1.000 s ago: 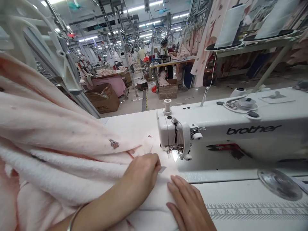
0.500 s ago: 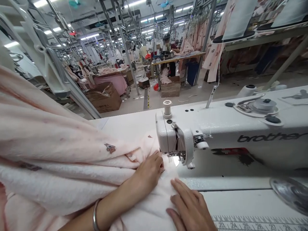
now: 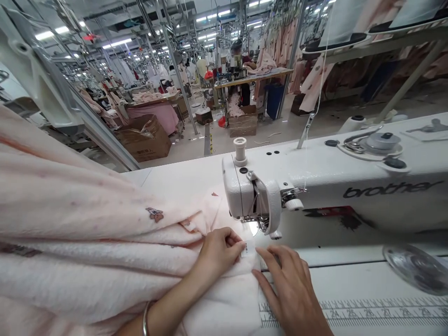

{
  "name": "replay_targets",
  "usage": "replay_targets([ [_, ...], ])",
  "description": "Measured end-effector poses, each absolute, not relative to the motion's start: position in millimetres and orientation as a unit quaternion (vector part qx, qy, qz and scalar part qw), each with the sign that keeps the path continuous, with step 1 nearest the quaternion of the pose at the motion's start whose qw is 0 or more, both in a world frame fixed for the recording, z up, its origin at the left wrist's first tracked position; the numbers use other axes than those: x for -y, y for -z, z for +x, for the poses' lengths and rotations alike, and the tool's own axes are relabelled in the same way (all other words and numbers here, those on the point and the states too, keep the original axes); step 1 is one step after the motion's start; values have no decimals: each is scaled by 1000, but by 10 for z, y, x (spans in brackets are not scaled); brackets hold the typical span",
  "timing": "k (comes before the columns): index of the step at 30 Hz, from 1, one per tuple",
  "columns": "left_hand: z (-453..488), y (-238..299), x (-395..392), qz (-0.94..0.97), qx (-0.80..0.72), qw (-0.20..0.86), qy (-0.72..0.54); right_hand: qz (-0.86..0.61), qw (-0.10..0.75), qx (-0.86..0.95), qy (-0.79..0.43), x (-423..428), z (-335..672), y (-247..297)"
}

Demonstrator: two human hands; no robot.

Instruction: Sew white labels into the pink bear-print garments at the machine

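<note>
Pale pink plush fabric (image 3: 105,270) with small printed figures lies in folds from the left up to the head of the white sewing machine (image 3: 252,191). My left hand (image 3: 220,249), a metal bangle on its wrist, rests on the fabric in front of the needle area. Its thumb and forefinger are closed on a small white label (image 3: 247,248) with dark print. My right hand (image 3: 290,280) is beside the fabric's right edge, thumb and forefinger apart, fingertips touching that edge. The presser foot and needle are hard to make out beside the lit spot.
A printed ruler scale (image 3: 371,311) runs along the table's front edge. A clear round disc (image 3: 413,268) lies at the right. Red-handled snips (image 3: 331,211) are under the machine arm. Thread cones (image 3: 341,23) stand on a rack behind. A cardboard box (image 3: 145,140) sits on the floor beyond.
My left hand has drawn back slightly from the needle, and the label now shows at its fingertips. My right hand has shifted right, from on top of the fabric to its edge.
</note>
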State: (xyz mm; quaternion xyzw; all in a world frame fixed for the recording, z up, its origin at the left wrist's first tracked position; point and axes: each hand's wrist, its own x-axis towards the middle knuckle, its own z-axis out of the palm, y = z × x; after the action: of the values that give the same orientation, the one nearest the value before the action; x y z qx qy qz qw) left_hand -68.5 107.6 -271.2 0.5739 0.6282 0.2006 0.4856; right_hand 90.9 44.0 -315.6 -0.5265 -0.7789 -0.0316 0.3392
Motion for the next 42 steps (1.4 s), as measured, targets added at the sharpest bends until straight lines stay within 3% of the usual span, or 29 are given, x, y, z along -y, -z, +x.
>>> replay_targets([
  [42,-671,2764,-1074,629,-652,391,-161,-507,325,798,6,-419,965,3281],
])
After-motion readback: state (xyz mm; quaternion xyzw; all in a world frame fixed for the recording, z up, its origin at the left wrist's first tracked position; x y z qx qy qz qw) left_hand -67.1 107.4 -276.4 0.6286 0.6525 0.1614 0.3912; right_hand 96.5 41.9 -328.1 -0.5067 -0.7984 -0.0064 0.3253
